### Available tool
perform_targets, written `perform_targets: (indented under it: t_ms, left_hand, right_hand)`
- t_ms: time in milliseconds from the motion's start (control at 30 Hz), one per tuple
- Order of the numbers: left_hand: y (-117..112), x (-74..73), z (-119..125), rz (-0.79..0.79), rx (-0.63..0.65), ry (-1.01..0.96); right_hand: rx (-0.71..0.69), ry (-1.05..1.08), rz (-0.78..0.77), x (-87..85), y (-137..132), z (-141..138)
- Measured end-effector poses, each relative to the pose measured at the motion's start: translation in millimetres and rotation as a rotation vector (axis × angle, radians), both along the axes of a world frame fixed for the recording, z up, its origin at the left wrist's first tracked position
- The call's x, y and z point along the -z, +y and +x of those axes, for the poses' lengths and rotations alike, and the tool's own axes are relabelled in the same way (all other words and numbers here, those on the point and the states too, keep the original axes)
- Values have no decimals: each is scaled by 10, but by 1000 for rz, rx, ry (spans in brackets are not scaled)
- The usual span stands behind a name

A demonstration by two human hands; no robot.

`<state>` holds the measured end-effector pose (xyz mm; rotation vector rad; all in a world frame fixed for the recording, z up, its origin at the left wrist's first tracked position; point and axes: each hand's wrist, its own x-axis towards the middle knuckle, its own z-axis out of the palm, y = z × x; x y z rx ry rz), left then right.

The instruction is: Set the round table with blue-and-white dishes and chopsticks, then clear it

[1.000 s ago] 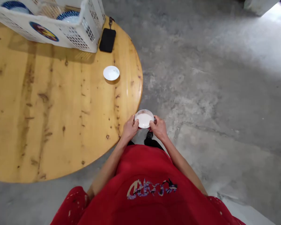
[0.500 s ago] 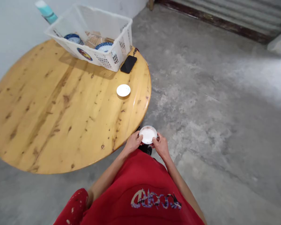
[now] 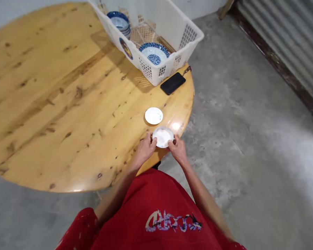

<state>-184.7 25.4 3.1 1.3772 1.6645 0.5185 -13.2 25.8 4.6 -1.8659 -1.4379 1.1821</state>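
From where I stand, the table (image 3: 54,139) is a broad wooden round, honey-coloured, its glossy top flecked with dark knots and long brownish streaks of grain. Near its curved edge, the person in the red shirt (image 3: 151,198) is holding a white dish (image 3: 163,137), shallow and round, with a smooth, shiny look and faint marks around the inside of the rim. A second dish (image 3: 153,116), just as pale and round, with a touch of green on one side, sits on the wood just beyond it.

Further back is a white plastic basket (image 3: 169,17) with grid-like holes in its walls; inside I see stacked bowls (image 3: 118,21) with deep blue rims and a patterned blue-and-white plate (image 3: 154,53). A flat black phone (image 3: 173,83) lies against the near corner. The floor (image 3: 224,139) is rough, mottled grey concrete.

The held dish lies between the two hands. The left hand (image 3: 146,148) pinches its left side and the right hand (image 3: 177,149) its right, both thumbs over the near rim, the other fingers curled round the outside and partly hidden. I can't tell whether its base touches the table.
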Motion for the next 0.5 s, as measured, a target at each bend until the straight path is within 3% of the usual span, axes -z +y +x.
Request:
perform_targets:
  t_ms: [100, 233, 367, 500]
  left_hand:
    - [381, -76, -25, 40, -20, 95]
    - [771, -132, -86, 3, -5, 343]
    - [958, -136, -143, -68, 14, 505]
    - [1019, -111, -155, -123, 0, 538]
  right_hand:
    - [-67, 39, -13, 2, 494, -71]
    - [-184, -84, 17, 14, 970, -197]
    - [-323, -274, 33, 14, 1227, -302]
    - [-467, -472, 33, 26, 1361, -349]
